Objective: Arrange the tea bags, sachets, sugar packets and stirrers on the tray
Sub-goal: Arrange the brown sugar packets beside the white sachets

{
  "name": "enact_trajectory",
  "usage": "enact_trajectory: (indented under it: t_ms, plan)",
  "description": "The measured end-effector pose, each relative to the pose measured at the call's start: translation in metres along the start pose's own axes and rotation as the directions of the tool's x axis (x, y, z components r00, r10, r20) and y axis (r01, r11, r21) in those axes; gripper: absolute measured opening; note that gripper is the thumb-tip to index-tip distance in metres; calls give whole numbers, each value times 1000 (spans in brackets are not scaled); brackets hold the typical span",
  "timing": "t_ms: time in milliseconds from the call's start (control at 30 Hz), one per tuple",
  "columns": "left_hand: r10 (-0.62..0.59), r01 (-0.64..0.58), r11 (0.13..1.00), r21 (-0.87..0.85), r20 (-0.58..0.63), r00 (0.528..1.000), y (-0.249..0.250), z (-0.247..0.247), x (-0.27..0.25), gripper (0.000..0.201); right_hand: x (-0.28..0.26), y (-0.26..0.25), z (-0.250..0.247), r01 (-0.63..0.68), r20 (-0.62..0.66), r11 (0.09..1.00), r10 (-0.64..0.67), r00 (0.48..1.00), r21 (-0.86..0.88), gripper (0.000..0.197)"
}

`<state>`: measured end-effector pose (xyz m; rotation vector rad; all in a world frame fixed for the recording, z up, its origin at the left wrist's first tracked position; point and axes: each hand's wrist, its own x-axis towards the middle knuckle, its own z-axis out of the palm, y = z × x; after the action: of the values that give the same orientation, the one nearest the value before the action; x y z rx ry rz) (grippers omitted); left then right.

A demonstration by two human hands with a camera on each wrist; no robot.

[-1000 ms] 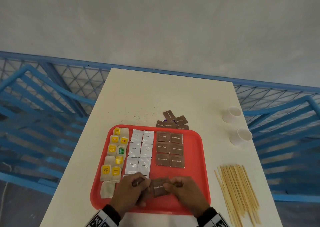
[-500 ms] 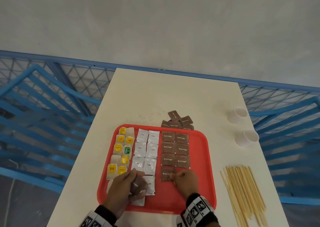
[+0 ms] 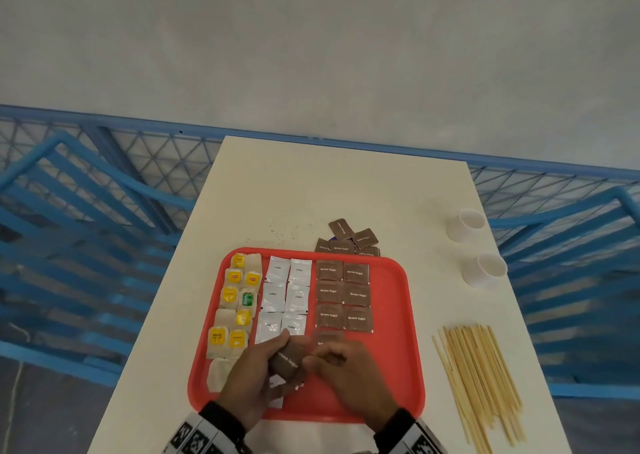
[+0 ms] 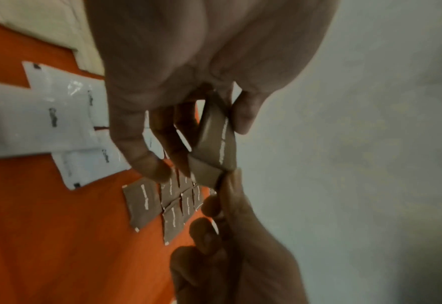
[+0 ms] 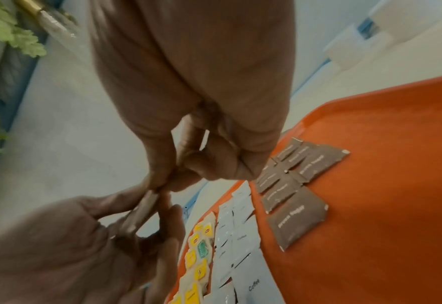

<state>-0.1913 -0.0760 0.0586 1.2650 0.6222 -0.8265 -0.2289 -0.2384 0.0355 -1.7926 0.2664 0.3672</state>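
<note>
Stirrers (image 3: 479,381) run off the head view's bottom edge; hands partly cover one brown sugar packet (image 3: 327,336) at lower centre.

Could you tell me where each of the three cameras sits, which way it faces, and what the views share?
Head: worn high, looks forward and down at the flat red plastic tray on the white table; both hands and sleeves show.
Left wrist: looks along the left hand at the stack of brown paper sugar packets it holds; right hand below.
Right wrist: looks along the right hand, which pinches the stack's edge.
Shared: all three show the tray, both hands and the laid brown packets.
</note>
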Motion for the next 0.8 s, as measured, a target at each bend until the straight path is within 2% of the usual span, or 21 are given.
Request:
enact_trajectory:
  t_ms: [133, 233, 333, 400, 433, 467, 500, 533, 567, 600, 633, 667, 700, 800]
  plan:
    - [-79, 82, 994, -77, 49, 996, -7, 6, 1, 34, -11, 8, -7, -55, 10, 982, 54, 998, 182, 4]
    - [-83, 93, 987, -133, 76, 994, -10, 20, -4, 33, -19, 15, -6, -126, 36, 959, 121, 992, 255, 6]
    - [-104, 130, 974, -188, 143, 984, -15, 32, -5, 33, -22, 24, -12, -167, -11, 939, 179, 984, 300, 15]
    - [-86, 100, 989, -108, 134, 987, -21, 38, 0, 33, -21, 29, -22, -196, -37, 936, 216, 976, 292, 12]
    - [-31, 30, 999, 10, 98, 995, -25, 39, 4, 30, -19, 33, -29, -215, -52, 937, 238, 970, 275, 10]
    - [82, -91, 976, 199, 51, 995, -30, 38, 12, 24, -15, 37, -38, -226, -72, 941, 251, 965, 251, 9]
    - [238, -233, 871, 432, 44, 970, -34, 35, 21, 17, -11, 41, -47, -229, -101, 949, 255, 962, 219, 10]
    - [376, -349, 685, 639, 100, 921, -37, 32, 31, 16, -6, 45, -56, -230, -135, 955, 257, 957, 187, 11]
    - [468, -405, 473, 783, 166, 868, -40, 31, 40, 16, -1, 48, -64, -237, -166, 958, 263, 950, 164, 11]
    - [508, -408, 298, 863, 219, 833, -42, 31, 49, 15, 4, 50, -71, -245, -184, 958, 270, 945, 149, 9]
    - [522, -388, 163, 907, 254, 814, -43, 33, 56, 19, 9, 53, -75, -260, -195, 958, 279, 940, 120, 9]
    - [513, -364, 57, 930, 286, 809, -43, 35, 62, 25, 14, 57, -77, -272, -204, 959, 283, 937, 79, 10]
    - [498, -354, -12, 935, 313, 809, -42, 37, 66, 28, 20, 61, -78, -285, -219, 958, 282, 934, 21, 14]
    - [473, -350, -131, 928, 369, 800, -38, 42, 76, 30, 35, 76, -75, -323, -268, 929, 269, 925, -181, 26]
